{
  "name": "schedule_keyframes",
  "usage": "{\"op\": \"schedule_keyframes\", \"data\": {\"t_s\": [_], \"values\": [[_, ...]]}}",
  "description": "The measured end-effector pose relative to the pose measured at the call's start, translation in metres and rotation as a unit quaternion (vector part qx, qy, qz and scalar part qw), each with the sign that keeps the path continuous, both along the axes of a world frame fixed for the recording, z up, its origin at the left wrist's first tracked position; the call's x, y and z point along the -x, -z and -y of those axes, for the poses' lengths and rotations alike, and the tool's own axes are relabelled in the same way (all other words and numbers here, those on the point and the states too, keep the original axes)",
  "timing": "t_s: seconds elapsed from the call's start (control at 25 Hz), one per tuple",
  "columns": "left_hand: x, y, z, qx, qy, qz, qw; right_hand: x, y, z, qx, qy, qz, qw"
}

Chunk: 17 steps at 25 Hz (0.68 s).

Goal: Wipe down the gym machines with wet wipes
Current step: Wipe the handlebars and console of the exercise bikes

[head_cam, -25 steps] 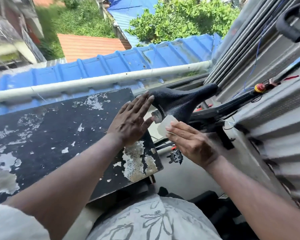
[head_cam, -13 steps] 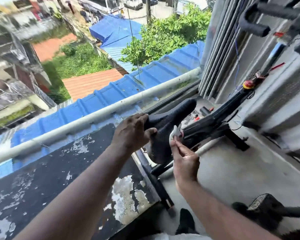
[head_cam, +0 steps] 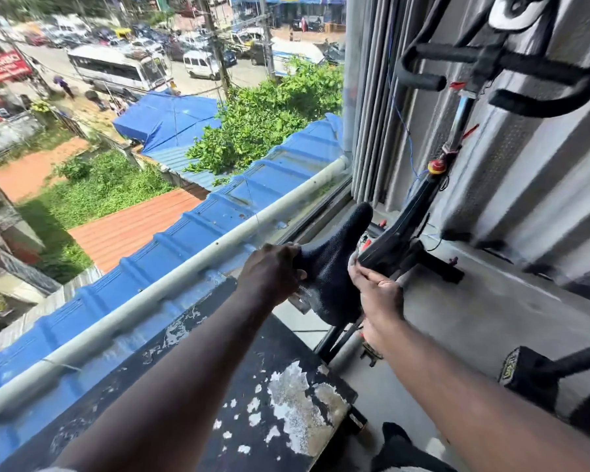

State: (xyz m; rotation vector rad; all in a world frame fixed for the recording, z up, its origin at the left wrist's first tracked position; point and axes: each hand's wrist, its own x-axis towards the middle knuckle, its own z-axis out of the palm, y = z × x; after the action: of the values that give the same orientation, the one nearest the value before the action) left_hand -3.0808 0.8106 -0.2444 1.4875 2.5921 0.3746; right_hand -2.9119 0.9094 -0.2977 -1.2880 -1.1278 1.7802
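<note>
Since the earlier frames, the left hand (head_cam: pixel 272 274) is changed from a flat rest to a curled grip on the wide end of the saddle (head_cam: pixel 331 267). The wet wipe (head_cam: pixel 353 262), mostly hidden, is pinched by the right hand (head_cam: pixel 378 295) against the saddle's right flank. Saddle wiping is judged under way; the bike frame (head_cam: pixel 401 229) and handlebars (head_cam: pixel 457 54) are judged still to be wiped.

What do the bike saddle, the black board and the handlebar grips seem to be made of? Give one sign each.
Bike saddle: likely vinyl or synthetic leather; matt black, finely pebbled. Black board: painted, base unclear, perhaps wood or metal; paint flakes off in pale patches. Handlebar grips: probably foam or rubber; matt black, thick, rounded ends.
</note>
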Motion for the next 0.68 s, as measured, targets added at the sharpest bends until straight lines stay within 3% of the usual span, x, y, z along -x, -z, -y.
{"op": "schedule_keyframes", "data": {"t_s": [0.16, 0.44, 0.68], "values": [[0.005, -0.001, 0.001, -0.003, 0.028, -0.004, 1.0, -0.029, 0.007, 0.04, 0.044, 0.05, -0.017, 0.998], [0.005, 0.0, 0.004, -0.026, 0.037, -0.019, 0.999, -0.014, -0.009, 0.031, 0.114, 0.064, -0.018, 0.991], [-0.002, 0.003, 0.008, -0.04, 0.012, -0.015, 0.999, -0.005, 0.001, 0.008, 0.064, 0.023, 0.015, 0.998]]}}
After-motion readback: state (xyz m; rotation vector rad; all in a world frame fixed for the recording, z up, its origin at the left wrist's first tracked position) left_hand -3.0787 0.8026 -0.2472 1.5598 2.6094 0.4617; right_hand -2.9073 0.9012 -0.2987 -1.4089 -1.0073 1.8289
